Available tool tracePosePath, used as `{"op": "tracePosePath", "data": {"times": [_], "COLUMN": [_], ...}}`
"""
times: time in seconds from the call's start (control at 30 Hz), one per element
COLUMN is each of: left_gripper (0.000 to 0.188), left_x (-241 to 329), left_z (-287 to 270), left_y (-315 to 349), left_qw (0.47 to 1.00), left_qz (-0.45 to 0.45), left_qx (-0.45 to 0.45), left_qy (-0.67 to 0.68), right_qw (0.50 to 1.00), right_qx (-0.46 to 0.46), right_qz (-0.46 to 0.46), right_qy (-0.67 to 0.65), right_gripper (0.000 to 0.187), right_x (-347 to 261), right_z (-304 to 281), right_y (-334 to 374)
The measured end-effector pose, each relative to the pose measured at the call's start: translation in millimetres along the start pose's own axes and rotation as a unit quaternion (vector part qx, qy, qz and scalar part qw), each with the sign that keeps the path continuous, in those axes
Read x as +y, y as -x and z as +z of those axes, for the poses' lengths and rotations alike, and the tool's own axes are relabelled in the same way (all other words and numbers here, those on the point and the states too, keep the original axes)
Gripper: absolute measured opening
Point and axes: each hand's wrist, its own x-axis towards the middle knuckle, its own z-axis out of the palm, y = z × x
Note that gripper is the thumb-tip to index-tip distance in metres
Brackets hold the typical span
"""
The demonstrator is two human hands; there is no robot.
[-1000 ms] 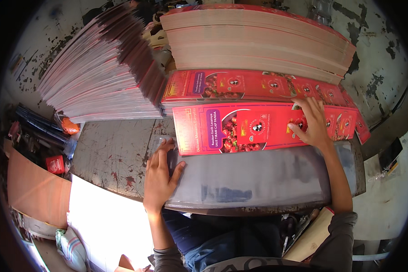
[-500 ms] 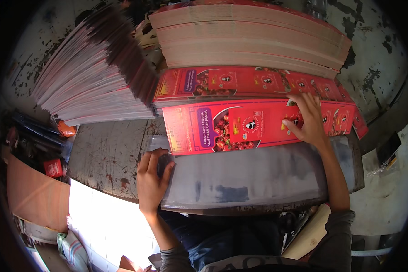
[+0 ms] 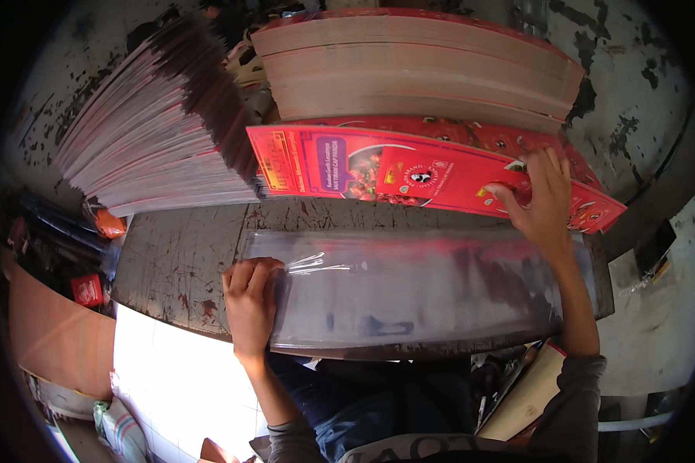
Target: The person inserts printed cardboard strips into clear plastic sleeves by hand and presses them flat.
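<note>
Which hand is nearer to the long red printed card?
Right. The right hand grips the red printed card toward its right end; the left hand is off it, lower and to its left, at the clear plastic's left edge.

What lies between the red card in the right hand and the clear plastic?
Between the red card and the clear plastic, the head view shows a strip of scratched tabletop, narrowing toward the right.
</note>
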Motion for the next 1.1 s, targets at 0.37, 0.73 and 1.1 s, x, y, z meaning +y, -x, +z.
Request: {"op": "tracePosePath", "data": {"times": [0.37,0.73,1.1], "left_gripper": [0.015,0.008,0.011], "left_x": [0,-6,-5], "left_z": [-12,-4,-8], "left_y": [3,3,2], "left_qw": [0.997,0.990,0.985], "left_qz": [0.036,0.032,-0.124], "left_qx": [-0.050,0.019,-0.020], "left_qy": [0.045,0.135,0.121], "right_qw": [0.957,0.962,0.928], "right_qx": [-0.021,-0.033,-0.255], "right_qz": [-0.094,-0.100,0.026], "right_qy": [-0.272,-0.253,-0.271], "right_gripper": [0.041,0.041,0.042], "right_x": [-101,-187,-63], "right_z": [12,30,27], "right_y": [-89,-137,-24]}}
